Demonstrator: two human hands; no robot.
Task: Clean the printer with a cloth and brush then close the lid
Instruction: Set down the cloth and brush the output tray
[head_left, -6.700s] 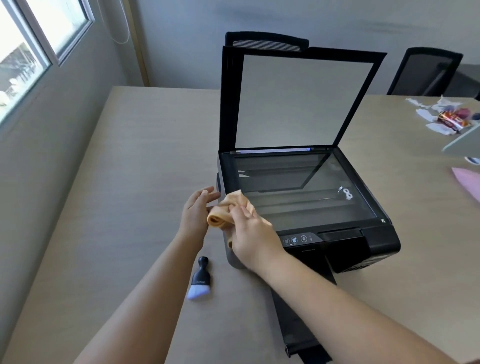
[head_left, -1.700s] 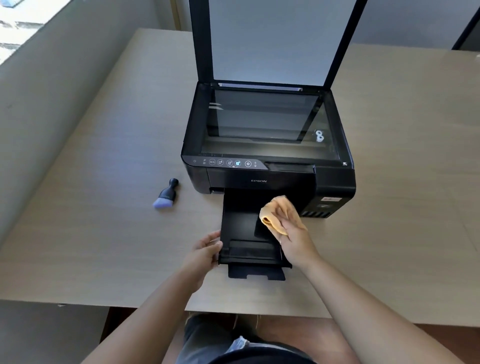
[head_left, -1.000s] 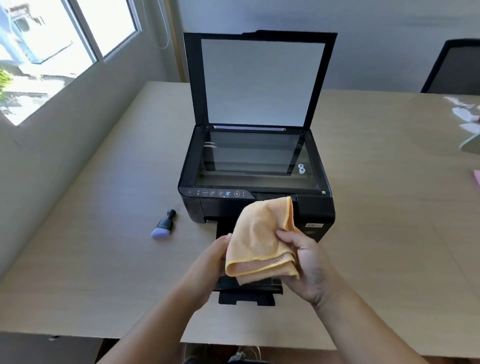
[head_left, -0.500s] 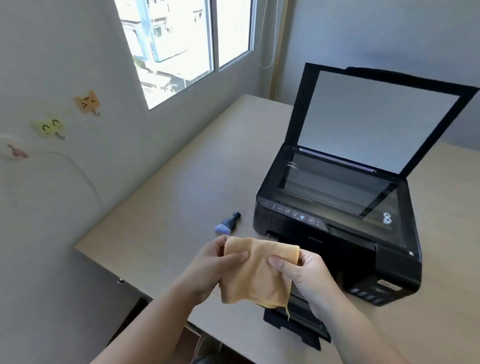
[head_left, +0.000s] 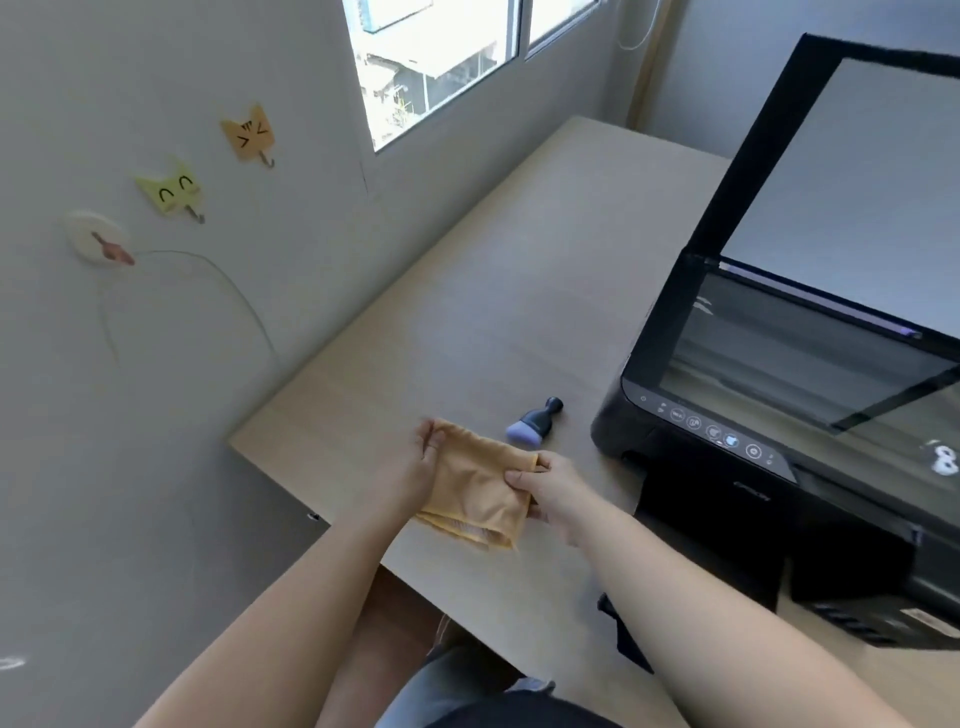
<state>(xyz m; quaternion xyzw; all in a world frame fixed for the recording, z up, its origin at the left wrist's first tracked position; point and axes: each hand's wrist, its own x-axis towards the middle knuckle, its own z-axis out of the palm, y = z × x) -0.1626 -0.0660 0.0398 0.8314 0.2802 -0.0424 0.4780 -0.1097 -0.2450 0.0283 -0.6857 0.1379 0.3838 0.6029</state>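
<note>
bare forearms (head_left: 291, 587); frayed denim shorts (head_left: 457, 686)

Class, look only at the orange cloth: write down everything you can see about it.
The orange cloth is a soft, thin-looking fabric, folded over into layers with its edges showing along the lower side. It hangs slack between the two hands just above the near left corner of the table, whether it touches the tabletop cannot be told. The left hand holds its left end, the right hand pinches its right end. It lies short of the brush, apart from it and from the printer.
</note>
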